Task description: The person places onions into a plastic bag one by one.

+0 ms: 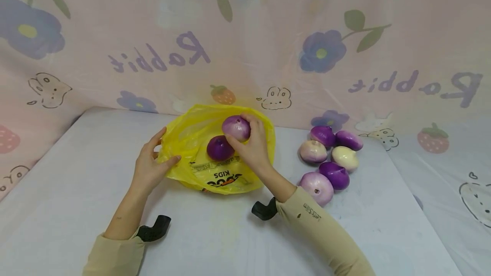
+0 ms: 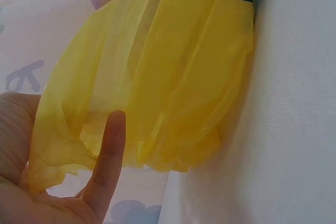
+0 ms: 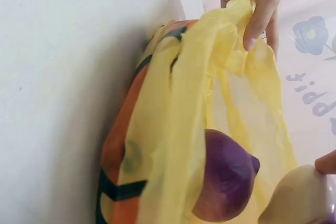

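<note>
A yellow plastic bag (image 1: 182,139) lies with its mouth spread wide on the white table. My left hand (image 1: 148,167) holds the bag's left rim, its thumb on the inner side and the fingers behind. From the right wrist view, that left hand (image 3: 262,3) is seen gripping the bag's edge. Between thumb and fingers, my right hand (image 1: 255,144) grips a light purple onion (image 1: 235,127) over the bag's opening. Just below it, a dark purple onion (image 1: 219,149) sits within the bag. The right wrist view shows the held onion (image 3: 299,198) beside the dark onion (image 3: 226,177).
Right of the bag, several more onions stand grouped, among them a cream one (image 1: 345,158), a dark purple one (image 1: 334,175) and a pale purple one (image 1: 316,188). A patterned cloth (image 1: 245,54) hangs behind the table (image 1: 215,233).
</note>
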Demonstrator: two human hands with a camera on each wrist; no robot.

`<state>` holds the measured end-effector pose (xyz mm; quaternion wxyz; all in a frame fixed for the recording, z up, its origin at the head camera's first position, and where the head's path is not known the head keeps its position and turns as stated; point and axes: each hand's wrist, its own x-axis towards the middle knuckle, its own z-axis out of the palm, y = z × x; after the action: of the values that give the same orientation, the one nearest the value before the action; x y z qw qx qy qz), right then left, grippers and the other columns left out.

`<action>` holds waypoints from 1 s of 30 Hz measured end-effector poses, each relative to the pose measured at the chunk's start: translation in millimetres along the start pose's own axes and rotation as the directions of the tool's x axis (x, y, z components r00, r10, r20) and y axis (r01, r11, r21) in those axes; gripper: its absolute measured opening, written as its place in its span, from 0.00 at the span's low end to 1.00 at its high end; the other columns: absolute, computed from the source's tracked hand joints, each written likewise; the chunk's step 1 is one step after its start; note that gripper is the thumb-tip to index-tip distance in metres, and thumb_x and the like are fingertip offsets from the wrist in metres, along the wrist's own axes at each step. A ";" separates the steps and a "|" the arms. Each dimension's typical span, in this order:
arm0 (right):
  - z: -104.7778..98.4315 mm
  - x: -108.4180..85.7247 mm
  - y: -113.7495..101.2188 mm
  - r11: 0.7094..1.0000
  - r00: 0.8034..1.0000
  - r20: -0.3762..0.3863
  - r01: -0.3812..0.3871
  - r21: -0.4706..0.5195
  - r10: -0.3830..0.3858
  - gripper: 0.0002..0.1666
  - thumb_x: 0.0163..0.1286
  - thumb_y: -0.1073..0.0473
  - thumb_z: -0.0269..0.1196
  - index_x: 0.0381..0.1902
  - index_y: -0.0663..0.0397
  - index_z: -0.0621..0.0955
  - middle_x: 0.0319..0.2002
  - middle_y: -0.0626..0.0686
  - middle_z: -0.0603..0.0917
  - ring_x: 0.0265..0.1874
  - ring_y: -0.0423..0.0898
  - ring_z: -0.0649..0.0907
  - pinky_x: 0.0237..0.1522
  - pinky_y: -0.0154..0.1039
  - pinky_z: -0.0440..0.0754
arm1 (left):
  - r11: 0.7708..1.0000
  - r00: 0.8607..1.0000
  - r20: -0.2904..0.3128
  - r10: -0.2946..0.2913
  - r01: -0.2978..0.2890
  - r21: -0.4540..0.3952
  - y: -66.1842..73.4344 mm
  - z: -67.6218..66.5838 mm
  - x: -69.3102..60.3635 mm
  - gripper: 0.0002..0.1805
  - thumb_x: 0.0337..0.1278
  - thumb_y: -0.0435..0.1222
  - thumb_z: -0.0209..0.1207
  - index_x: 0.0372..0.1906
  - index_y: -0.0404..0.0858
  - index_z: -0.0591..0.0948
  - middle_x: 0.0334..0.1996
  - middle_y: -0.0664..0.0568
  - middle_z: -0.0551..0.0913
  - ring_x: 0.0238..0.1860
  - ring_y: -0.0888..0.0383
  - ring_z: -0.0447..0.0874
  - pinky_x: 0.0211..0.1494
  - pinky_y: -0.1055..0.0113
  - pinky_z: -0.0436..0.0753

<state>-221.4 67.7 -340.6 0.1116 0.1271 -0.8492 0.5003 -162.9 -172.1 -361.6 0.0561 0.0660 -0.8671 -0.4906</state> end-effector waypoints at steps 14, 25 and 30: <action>4.7 7.3 8.8 0.996 0.998 0.012 -0.068 -0.050 0.068 0.38 0.61 0.59 0.66 0.67 0.53 0.66 0.68 0.59 0.61 0.65 0.56 0.67 0.65 0.53 0.67 | 1.000 1.000 -0.006 0.004 -0.004 -0.005 2.1 0.7 0.8 0.46 0.56 0.36 0.63 0.76 0.50 0.52 0.66 0.35 0.60 0.52 0.40 0.71 0.41 0.68 0.77; 8.7 13.5 18.5 0.990 0.992 0.003 -0.123 -0.076 0.123 0.38 0.60 0.58 0.67 0.67 0.55 0.66 0.67 0.62 0.62 0.64 0.58 0.68 0.65 0.53 0.67 | 1.000 1.000 -0.003 0.008 -0.008 -0.018 1.4 1.4 -0.6 0.46 0.56 0.35 0.63 0.76 0.48 0.52 0.66 0.34 0.61 0.51 0.40 0.72 0.38 0.71 0.76; 6.7 9.6 18.7 0.993 0.996 0.009 -0.086 -0.076 0.087 0.38 0.61 0.57 0.67 0.66 0.58 0.67 0.67 0.62 0.62 0.64 0.57 0.67 0.66 0.52 0.65 | 1.000 1.000 0.001 0.011 -0.011 -0.021 0.8 1.4 -1.7 0.46 0.56 0.35 0.63 0.76 0.48 0.52 0.66 0.34 0.61 0.50 0.40 0.72 0.38 0.71 0.76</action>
<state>-237.0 69.5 -356.1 0.0893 0.0891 -0.8728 0.4714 -161.5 -170.3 -361.7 0.0592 0.0605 -0.8623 -0.4993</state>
